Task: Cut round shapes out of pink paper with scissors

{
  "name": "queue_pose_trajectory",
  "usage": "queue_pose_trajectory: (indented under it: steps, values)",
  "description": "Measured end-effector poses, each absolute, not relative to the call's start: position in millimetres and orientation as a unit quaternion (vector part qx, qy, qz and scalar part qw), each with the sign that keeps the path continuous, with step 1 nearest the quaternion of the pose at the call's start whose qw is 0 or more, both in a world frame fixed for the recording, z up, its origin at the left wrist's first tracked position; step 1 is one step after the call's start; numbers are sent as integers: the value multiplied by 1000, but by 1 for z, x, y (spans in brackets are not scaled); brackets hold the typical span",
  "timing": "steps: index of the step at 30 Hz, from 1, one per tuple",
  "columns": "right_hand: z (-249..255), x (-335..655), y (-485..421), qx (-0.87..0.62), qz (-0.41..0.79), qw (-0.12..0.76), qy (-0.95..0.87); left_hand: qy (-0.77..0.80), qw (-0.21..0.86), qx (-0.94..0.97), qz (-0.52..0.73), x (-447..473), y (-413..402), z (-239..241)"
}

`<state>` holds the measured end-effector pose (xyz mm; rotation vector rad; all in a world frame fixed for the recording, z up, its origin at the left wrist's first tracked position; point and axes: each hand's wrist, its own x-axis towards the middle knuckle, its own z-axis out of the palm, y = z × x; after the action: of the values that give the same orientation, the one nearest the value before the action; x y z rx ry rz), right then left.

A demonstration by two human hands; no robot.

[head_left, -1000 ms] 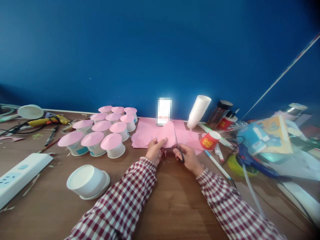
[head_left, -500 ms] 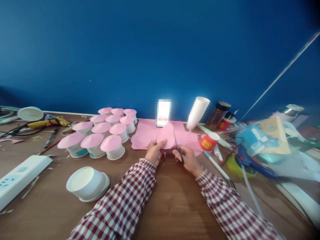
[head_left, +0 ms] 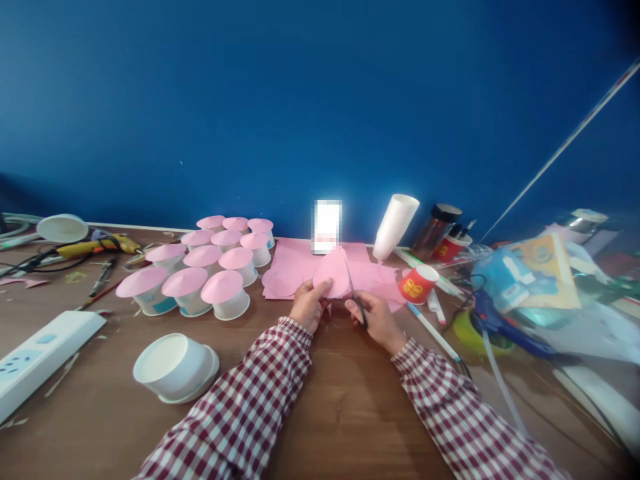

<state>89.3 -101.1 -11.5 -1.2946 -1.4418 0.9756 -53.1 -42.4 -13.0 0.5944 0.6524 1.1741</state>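
Observation:
Between thumb and fingers, my left hand (head_left: 309, 303) pinches a rounded piece of pink paper (head_left: 332, 272) and holds it up at a tilt. My right hand (head_left: 377, 319) grips a pair of scissors (head_left: 361, 312) with dark handles. Their blades point away from me and lie along the right edge of the held paper; how far apart the blades are is hard to see. Behind and under the hands lie several pink sheets (head_left: 290, 250), with a pink disc (head_left: 286, 283) at their left.
Left stand several paper bowls topped with pink cones (head_left: 225, 285). Nearer are an upturned white bowl (head_left: 170, 367) and a power strip (head_left: 50, 353). Right are a red paper cup (head_left: 419, 285), leaning stacked white cups (head_left: 397, 227), a blue glue gun (head_left: 510, 337) and a yellow one (head_left: 100, 247).

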Motion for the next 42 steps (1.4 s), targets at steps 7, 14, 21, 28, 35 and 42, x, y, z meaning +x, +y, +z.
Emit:
queue_pose_trajectory:
  steps: [7,14,21,28,35,42]
  values:
    - [-8,88,-101,-529,396,466,-588,307,740,270,534,-54,-42,-13]
    - [-6,88,-101,-532,394,464,-589,319,739,267,529,-54,-44,-10]
    - [-5,87,-102,-535,397,464,-584,320,743,263,525,-54,-43,-11]
    - [-7,88,-102,-534,399,458,-588,311,743,257,534,-55,-43,-11]
    - [-7,88,-102,-539,402,454,-584,305,734,256,550,-53,-43,-11]
    - [-11,89,-100,-532,412,452,-585,326,726,271,541,-52,-43,-11]
